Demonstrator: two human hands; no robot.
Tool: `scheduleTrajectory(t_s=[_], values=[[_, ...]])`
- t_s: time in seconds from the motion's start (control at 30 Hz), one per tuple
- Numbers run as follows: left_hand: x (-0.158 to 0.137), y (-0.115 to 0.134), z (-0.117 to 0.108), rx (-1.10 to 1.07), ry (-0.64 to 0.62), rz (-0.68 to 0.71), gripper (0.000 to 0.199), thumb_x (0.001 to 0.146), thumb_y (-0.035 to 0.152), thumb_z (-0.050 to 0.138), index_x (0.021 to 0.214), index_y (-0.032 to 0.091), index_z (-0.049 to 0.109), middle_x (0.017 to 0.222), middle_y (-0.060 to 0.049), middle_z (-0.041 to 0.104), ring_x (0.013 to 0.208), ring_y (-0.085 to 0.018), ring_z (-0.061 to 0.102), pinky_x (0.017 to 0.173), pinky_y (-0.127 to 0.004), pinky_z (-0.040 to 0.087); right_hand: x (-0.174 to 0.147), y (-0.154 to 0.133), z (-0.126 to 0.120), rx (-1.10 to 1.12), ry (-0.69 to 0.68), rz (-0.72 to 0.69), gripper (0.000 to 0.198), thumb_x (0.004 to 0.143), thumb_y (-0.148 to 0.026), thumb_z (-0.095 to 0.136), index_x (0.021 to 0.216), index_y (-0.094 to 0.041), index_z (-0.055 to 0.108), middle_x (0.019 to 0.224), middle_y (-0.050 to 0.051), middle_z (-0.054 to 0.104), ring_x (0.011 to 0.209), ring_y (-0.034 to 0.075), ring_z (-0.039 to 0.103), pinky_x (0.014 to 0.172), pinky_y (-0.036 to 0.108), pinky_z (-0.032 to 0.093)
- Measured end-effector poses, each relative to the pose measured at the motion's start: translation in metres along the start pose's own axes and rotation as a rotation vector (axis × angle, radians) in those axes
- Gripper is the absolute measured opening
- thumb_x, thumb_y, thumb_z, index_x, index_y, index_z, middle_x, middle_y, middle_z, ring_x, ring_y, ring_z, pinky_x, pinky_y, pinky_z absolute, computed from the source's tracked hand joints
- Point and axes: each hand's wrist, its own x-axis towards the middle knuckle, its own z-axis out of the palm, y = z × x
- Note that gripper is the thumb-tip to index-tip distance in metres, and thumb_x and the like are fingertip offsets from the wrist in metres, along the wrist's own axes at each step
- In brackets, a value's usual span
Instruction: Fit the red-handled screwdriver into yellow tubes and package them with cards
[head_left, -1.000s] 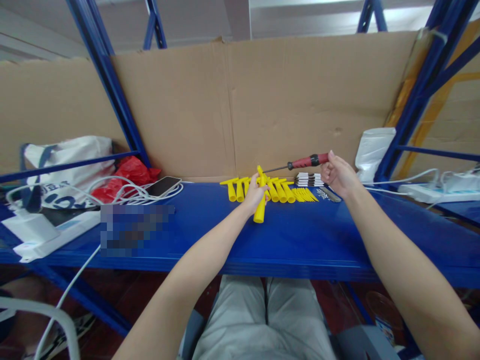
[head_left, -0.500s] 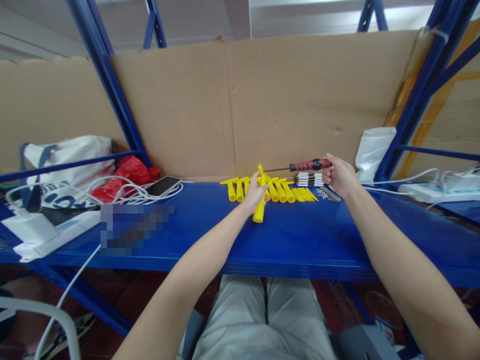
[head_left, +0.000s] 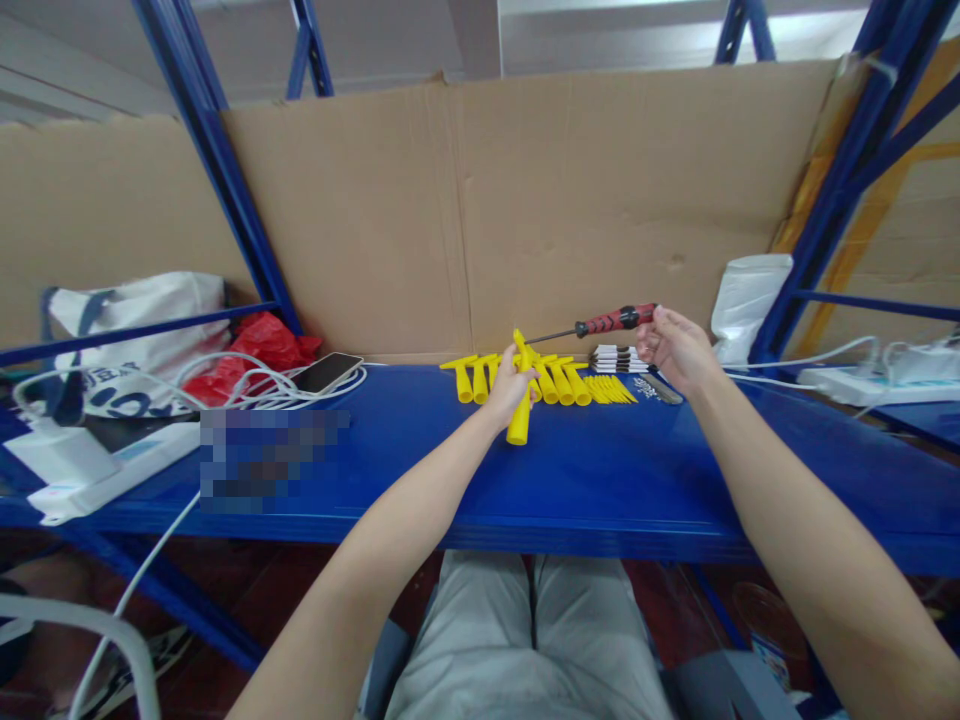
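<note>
My left hand (head_left: 510, 385) is closed around a yellow plastic piece with a tubular handle (head_left: 518, 425), its wide end pointing down toward me. In my right hand (head_left: 679, 345) is the end of a screwdriver (head_left: 615, 320) with a red and black handle. The screwdriver's shaft runs left to the top of the yellow piece; its tip is too small to make out. Behind my left hand, several similar yellow handled pieces (head_left: 562, 385) lie in a row. To their right are several thin yellow parts (head_left: 611, 390) and stacked white-and-black pieces (head_left: 619, 358).
Small metal screws (head_left: 646, 388) and a grey flat tool (head_left: 664, 390) lie below my right hand. On the left are a phone (head_left: 328, 372), white cables, a red bag (head_left: 262, 350) and a power strip (head_left: 127, 470). Cardboard (head_left: 600, 200) stands behind the blue table (head_left: 600, 480).
The screwdriver's handle end has risen slightly, tilting the shaft more. My right fingers have shifted on its end. My left hand and the yellow piece stay nearly still.
</note>
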Motion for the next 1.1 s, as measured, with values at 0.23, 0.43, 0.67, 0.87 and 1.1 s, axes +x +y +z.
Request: scheduleTrajectory(t_s=[0.23,0.43,0.67,0.87,1.1], values=[[-0.0022,0.0033,0.0000,-0.002,-0.006,-0.004,0.068,0.080,0.008,0.043,0.139,0.035,0.020,0.097,-0.004,0.059,0.040,-0.003,0.041,0.039,-0.017,0.035,0.0012,0.0021,-0.0022,-0.016,-0.006,-0.023,0.031,0.073,-0.046,0.068,0.070,-0.020,0.050,0.051,-0.005,0.053,0.036,0.006,0.045,0.033,0.018,0.033],[-0.0029,0.0041,-0.0005,0.001,-0.021,0.001,0.069,0.080,0.009,0.044,0.139,0.033,0.019,0.099,-0.005,0.059,0.040,-0.003,0.041,0.038,-0.017,0.035,0.0026,0.0046,-0.0032,0.007,0.018,-0.025,0.035,0.071,-0.049,0.069,0.067,-0.021,0.047,0.048,-0.007,0.049,0.036,0.005,0.043,0.033,0.018,0.033],[-0.0026,0.0025,0.0007,-0.005,-0.042,-0.001,0.071,0.080,0.008,0.043,0.141,0.032,0.017,0.099,-0.005,0.060,0.039,-0.003,0.041,0.038,-0.017,0.035,0.0016,0.0028,0.0004,0.011,0.072,-0.047,0.040,0.068,-0.050,0.070,0.066,-0.022,0.042,0.047,-0.007,0.047,0.035,0.006,0.042,0.031,0.018,0.032],[-0.0046,0.0036,0.0037,0.003,-0.041,-0.025,0.074,0.080,0.007,0.045,0.143,0.033,0.016,0.102,-0.006,0.061,0.040,-0.002,0.041,0.038,-0.017,0.035,0.0018,0.0036,0.0055,0.047,0.216,-0.007,0.038,0.065,-0.034,0.074,0.064,-0.021,0.039,0.040,-0.010,0.039,0.033,0.007,0.042,0.030,0.018,0.033],[-0.0003,0.0027,0.0015,0.034,-0.013,0.049,0.075,0.081,0.010,0.047,0.144,0.035,0.016,0.103,-0.006,0.061,0.043,-0.003,0.044,0.043,-0.018,0.039,0.0037,-0.0004,0.0062,0.079,0.398,0.011,0.033,0.067,-0.023,0.068,0.062,-0.021,0.035,0.037,-0.013,0.030,0.027,0.006,0.035,0.027,0.018,0.029]])
